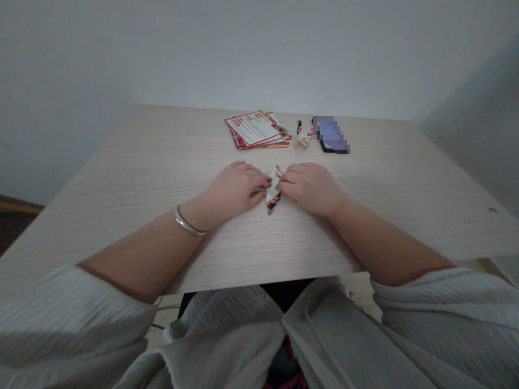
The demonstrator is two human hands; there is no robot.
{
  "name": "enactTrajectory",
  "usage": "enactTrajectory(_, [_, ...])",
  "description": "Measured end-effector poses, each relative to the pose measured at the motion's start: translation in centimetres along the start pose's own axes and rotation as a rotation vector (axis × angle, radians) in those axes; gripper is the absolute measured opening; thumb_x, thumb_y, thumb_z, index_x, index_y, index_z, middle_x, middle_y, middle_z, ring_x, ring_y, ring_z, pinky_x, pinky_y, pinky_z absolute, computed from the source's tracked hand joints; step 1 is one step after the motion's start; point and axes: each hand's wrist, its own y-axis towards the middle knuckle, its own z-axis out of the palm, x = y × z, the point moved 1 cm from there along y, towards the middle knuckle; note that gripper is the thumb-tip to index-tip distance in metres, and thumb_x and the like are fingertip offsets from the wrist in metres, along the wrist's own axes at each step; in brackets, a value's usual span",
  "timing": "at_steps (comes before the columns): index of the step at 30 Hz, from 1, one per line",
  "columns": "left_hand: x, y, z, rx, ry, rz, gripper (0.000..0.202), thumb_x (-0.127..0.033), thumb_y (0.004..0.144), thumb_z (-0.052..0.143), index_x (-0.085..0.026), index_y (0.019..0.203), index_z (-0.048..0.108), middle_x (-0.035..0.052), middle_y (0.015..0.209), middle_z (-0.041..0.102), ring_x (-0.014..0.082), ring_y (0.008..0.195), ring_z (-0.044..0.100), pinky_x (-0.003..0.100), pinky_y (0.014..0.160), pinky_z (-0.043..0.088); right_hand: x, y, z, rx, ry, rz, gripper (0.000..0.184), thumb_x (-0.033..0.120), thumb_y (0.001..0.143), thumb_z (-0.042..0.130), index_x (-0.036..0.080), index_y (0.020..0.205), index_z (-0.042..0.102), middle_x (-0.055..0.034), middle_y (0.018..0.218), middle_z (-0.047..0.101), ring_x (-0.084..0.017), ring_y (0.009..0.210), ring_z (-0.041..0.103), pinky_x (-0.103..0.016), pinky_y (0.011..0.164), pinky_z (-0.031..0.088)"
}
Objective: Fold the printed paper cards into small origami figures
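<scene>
A small folded piece of printed paper point(273, 190), white with red and coloured patterns, lies on the table between my hands, with pointed ends toward and away from me. My left hand point(240, 186) pinches its left side, fingers bent and close together. From the other side my right hand point(307, 186) grips the paper's right edge with thumb and fingertips. Both hands rest low over the tabletop, and the fingertips cover parts of the folds. A silver bangle point(187, 222) circles my left wrist.
Beyond my hands lies a stack of printed leaflets point(256, 129). To its right sit a folded paper figure point(303, 136) and a dark phone point(332, 135) with a blurred screen. The pale wooden table point(162, 151) meets a white wall at the back.
</scene>
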Motion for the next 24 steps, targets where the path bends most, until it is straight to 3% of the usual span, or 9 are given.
enactTrajectory(6, [-0.2, -0.1, -0.2, 0.005, 0.016, 0.014, 0.033, -0.026, 0.101, 0.051, -0.015, 0.114, 0.079, 0.0115, 0.116, 0.081, 0.0289, 0.111, 0.073, 0.048, 0.105, 0.051, 0.2, 0.2, -0.2, 0.032, 0.091, 0.082, 0.025, 0.015, 0.102, 0.056, 0.016, 0.091, 0.079, -0.0107, 0.094, 0.079, -0.023, 0.089, 0.066, -0.036, 0.074, 0.038])
enactTrajectory(14, [-0.4, -0.4, -0.4, -0.031, 0.097, 0.093, 0.027, -0.028, 0.102, 0.053, -0.019, 0.103, 0.078, 0.0094, 0.108, 0.081, 0.0273, 0.103, 0.072, 0.049, 0.103, 0.049, -0.6, 0.2, 0.6, 0.007, 0.348, 0.234, 0.018, 0.019, 0.091, 0.065, 0.018, 0.091, 0.082, -0.0099, 0.099, 0.081, -0.024, 0.092, 0.070, -0.035, 0.080, 0.047])
enactTrajectory(21, [-0.2, 0.0, 0.0, -0.051, 0.207, 0.151, 0.022, -0.027, 0.102, 0.057, -0.019, 0.093, 0.075, 0.0085, 0.094, 0.077, 0.0246, 0.093, 0.067, 0.042, 0.094, 0.051, -0.5, 0.1, 1.2, -0.047, 0.436, 0.261, 0.016, 0.018, 0.088, 0.066, 0.019, 0.091, 0.082, -0.0094, 0.097, 0.082, -0.025, 0.094, 0.071, -0.035, 0.083, 0.050])
enactTrajectory(24, [-0.1, 0.1, -0.1, -0.065, 0.248, 0.208, 0.022, -0.024, 0.104, 0.057, -0.019, 0.092, 0.075, 0.0077, 0.096, 0.077, 0.0250, 0.099, 0.067, 0.043, 0.100, 0.050, -0.3, 0.1, 0.8, -0.038, 0.364, 0.214, 0.016, 0.019, 0.089, 0.066, 0.016, 0.092, 0.081, -0.0110, 0.097, 0.081, -0.026, 0.093, 0.071, -0.037, 0.083, 0.049])
